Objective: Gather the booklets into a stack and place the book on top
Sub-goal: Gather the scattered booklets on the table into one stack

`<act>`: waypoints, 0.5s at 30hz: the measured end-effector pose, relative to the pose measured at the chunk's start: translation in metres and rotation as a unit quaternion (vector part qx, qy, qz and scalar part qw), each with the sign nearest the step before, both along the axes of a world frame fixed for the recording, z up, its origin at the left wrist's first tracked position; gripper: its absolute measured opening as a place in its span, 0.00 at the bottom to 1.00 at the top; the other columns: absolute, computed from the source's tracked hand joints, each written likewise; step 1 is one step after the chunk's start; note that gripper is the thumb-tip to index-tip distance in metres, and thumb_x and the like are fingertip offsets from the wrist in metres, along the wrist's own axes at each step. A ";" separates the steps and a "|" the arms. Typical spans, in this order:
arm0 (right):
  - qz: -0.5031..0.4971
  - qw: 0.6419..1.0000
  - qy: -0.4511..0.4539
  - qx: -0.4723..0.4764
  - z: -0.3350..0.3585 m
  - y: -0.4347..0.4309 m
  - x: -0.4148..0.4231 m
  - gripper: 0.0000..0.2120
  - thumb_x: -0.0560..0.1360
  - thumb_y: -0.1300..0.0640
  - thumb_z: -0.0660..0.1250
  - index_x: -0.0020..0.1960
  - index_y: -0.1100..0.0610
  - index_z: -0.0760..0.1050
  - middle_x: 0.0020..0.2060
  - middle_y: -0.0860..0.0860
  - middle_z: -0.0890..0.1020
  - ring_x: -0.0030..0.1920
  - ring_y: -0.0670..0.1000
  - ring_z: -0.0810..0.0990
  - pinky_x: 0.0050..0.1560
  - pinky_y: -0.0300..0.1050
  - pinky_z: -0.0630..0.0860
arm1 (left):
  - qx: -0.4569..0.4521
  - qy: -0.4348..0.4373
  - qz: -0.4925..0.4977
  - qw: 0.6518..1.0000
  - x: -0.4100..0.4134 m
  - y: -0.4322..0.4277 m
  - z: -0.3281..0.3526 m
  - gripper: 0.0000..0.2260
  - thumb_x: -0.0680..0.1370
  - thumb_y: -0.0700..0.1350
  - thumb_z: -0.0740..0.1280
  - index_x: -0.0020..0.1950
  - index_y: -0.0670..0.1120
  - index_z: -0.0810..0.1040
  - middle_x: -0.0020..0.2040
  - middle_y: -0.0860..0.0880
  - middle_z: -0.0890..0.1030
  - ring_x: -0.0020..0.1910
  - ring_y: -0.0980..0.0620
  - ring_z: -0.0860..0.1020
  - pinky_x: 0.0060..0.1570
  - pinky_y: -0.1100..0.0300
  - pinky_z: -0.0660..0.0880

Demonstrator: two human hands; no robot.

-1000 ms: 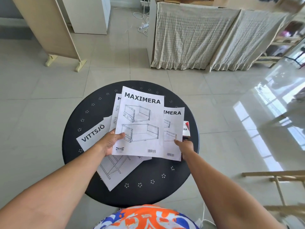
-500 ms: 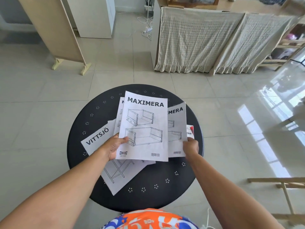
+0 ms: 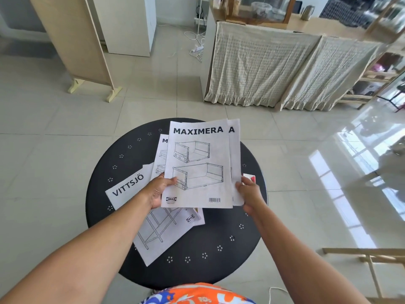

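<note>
Over a round black table (image 3: pixel 219 266) my left hand (image 3: pixel 158 190) pinches the lower left edge of the top MAXIMERA booklet (image 3: pixel 198 163), lifted off the surface. My right hand (image 3: pixel 248 193) grips the lower right of a second MAXIMERA booklet (image 3: pixel 235 150), tucked almost fully behind the first. A third MAXIMERA booklet (image 3: pixel 160 157) peeks out on the left. The VITTSJÖ booklet (image 3: pixel 131 189) lies flat and slanted on the table beneath them. A corner of the red-and-white book (image 3: pixel 249 178) shows by my right hand, mostly hidden.
A curtained counter (image 3: pixel 263 64) stands behind the table. A wooden panel on feet (image 3: pixel 74 44) leans at back left, a white cabinet (image 3: pixel 129 23) beside it. A power strip and cables (image 3: pixel 197 48) lie on the tile floor. A wooden frame (image 3: pixel 368 262) sits at lower right.
My right hand has slid the second MAXIMERA booklet leftward under the top one, so only its right strip shows. Both booklets rose slightly. The VITTSJÖ booklet has not moved.
</note>
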State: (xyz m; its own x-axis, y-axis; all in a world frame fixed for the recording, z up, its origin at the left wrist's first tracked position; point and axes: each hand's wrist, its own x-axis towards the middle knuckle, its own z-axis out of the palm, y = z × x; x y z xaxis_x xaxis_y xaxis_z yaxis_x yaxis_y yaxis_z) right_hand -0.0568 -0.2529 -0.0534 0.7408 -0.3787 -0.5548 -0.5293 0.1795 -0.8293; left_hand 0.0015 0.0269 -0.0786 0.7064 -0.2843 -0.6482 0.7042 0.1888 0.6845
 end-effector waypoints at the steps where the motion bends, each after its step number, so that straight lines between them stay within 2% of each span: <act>1: 0.015 1.000 -0.001 0.010 0.001 0.007 0.000 0.14 0.81 0.66 0.59 0.63 0.61 0.78 0.52 0.51 0.84 0.42 0.53 0.81 0.36 0.44 0.79 | -0.002 0.000 -0.004 1.000 0.000 0.002 0.002 0.23 0.74 0.42 0.71 0.68 0.46 0.72 0.61 0.37 0.81 0.60 0.34 0.79 0.55 0.27 0.71; 3: 0.047 0.998 0.004 0.032 0.004 0.019 0.001 0.15 0.81 0.65 0.58 0.63 0.59 0.79 0.47 0.54 0.86 0.34 0.50 0.83 0.28 0.41 0.76 | -0.021 0.001 -0.017 1.000 0.000 0.005 0.007 0.25 0.72 0.44 0.73 0.68 0.43 0.74 0.60 0.37 0.81 0.57 0.36 0.81 0.56 0.32 0.74; 4: 0.061 0.997 0.008 0.039 0.004 0.025 0.002 0.17 0.81 0.66 0.56 0.62 0.58 0.79 0.44 0.54 0.86 0.31 0.50 0.83 0.28 0.41 0.76 | -0.034 0.003 -0.023 0.999 -0.002 0.007 0.010 0.24 0.72 0.44 0.72 0.66 0.41 0.76 0.60 0.36 0.81 0.56 0.36 0.81 0.57 0.35 0.74; 6: 0.086 0.995 0.008 0.054 0.003 0.033 0.004 0.22 0.79 0.69 0.52 0.62 0.56 0.80 0.44 0.52 0.88 0.36 0.52 0.85 0.36 0.47 0.78 | -0.049 0.006 -0.029 0.998 -0.003 0.014 0.012 0.22 0.72 0.44 0.72 0.65 0.40 0.77 0.61 0.35 0.80 0.58 0.35 0.80 0.58 0.34 0.73; 8: 0.120 0.990 0.003 0.076 0.005 0.040 0.006 0.24 0.79 0.69 0.51 0.62 0.53 0.80 0.49 0.53 0.88 0.42 0.55 0.85 0.38 0.48 0.77 | -0.055 0.005 -0.021 0.998 -0.006 0.023 0.013 0.21 0.73 0.43 0.71 0.65 0.41 0.77 0.61 0.34 0.80 0.58 0.34 0.80 0.57 0.34 0.74; 9: 0.138 0.987 0.002 0.083 0.006 0.043 0.006 0.25 0.79 0.69 0.50 0.62 0.51 0.80 0.52 0.53 0.87 0.46 0.57 0.85 0.40 0.49 0.76 | -0.052 0.006 -0.010 0.999 -0.008 0.027 0.012 0.20 0.73 0.42 0.70 0.65 0.41 0.77 0.60 0.34 0.80 0.56 0.34 0.80 0.56 0.34 0.75; 12: 0.191 0.970 -0.013 0.147 0.004 0.049 0.012 0.24 0.81 0.67 0.51 0.64 0.50 0.79 0.58 0.52 0.85 0.55 0.57 0.84 0.52 0.58 0.79 | -0.035 0.004 0.034 0.999 -0.012 0.039 0.010 0.18 0.74 0.40 0.69 0.64 0.40 0.77 0.59 0.35 0.80 0.54 0.35 0.80 0.59 0.33 0.72; 14: 0.210 0.967 0.002 0.141 0.000 0.057 0.021 0.21 0.82 0.65 0.52 0.65 0.52 0.78 0.57 0.52 0.85 0.54 0.56 0.84 0.51 0.54 0.80 | -0.035 0.000 0.063 0.997 -0.015 0.049 0.009 0.15 0.76 0.39 0.68 0.62 0.40 0.78 0.56 0.36 0.82 0.53 0.36 0.80 0.61 0.34 0.70; 15: 0.204 0.973 0.020 0.105 -0.003 0.061 0.027 0.20 0.82 0.65 0.52 0.63 0.53 0.78 0.54 0.52 0.85 0.50 0.56 0.84 0.47 0.51 0.80 | -0.030 0.001 0.076 0.997 -0.016 0.055 0.007 0.14 0.76 0.39 0.68 0.61 0.41 0.78 0.54 0.36 0.82 0.52 0.37 0.80 0.61 0.34 0.70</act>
